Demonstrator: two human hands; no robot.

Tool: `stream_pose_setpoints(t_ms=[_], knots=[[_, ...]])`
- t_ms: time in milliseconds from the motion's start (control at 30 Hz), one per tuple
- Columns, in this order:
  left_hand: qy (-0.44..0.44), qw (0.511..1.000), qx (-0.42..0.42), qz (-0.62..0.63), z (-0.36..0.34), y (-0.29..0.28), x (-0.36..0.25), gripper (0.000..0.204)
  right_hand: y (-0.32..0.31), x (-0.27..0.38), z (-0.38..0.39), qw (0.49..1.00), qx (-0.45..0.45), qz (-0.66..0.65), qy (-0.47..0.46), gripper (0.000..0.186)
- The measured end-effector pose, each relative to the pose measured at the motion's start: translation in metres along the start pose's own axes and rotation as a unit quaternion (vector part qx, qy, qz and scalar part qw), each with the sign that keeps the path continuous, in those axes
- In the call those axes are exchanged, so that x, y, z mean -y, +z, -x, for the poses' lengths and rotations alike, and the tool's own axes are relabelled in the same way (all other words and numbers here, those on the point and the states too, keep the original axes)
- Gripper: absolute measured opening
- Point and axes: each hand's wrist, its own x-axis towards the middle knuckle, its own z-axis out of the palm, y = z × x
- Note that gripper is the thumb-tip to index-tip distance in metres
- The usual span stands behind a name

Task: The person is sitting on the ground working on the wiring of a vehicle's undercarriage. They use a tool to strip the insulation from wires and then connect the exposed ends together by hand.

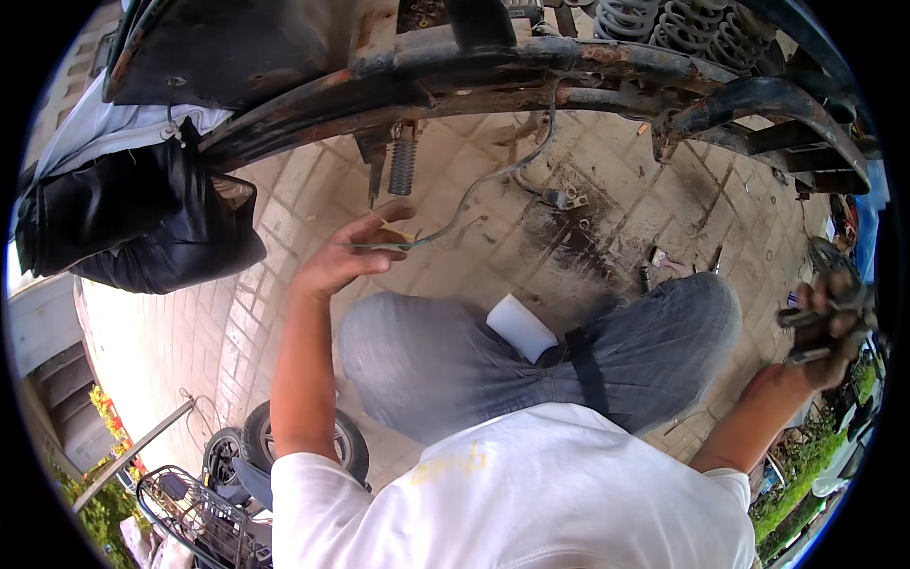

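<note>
My left hand [353,254] is left of centre, below a coil spring, with its fingers stretched out and apart. A thin grey cable [467,194] curves down to it from the rusty frame [588,66]. The cable's bare end splits into thin yellow and green wires [391,245], which lie across my fingers; no firm grip on them shows. Far to the right, my right hand [834,356] is raised, blurred and dark. Its fingers are closed round a dark metal object [810,327], whose exact kind I cannot make out.
A spring [403,166] hangs under the frame. A white roll [521,327] rests between my thighs. Small tools [664,261] lie on the stained paving beyond my knee. A black leather-like bundle [142,213] hangs at left. Coil springs [678,28] stand behind; wheels [303,441] are lower left.
</note>
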Motion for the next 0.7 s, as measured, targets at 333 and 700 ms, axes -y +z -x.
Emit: stream_pose_setpoints(t_ms=[333,700], knots=[[0.164,0.983,-0.088,0.005,-0.028,0.110,-0.097,0.034,0.193,-0.077,-0.096,0.942,0.212,0.202,0.162,0.025],[0.213,0.900,-0.295,-0.239,-0.029,0.155,-0.093,0.023,0.211,-0.084,-0.083,0.882,0.293,0.364,-0.056,0.029]])
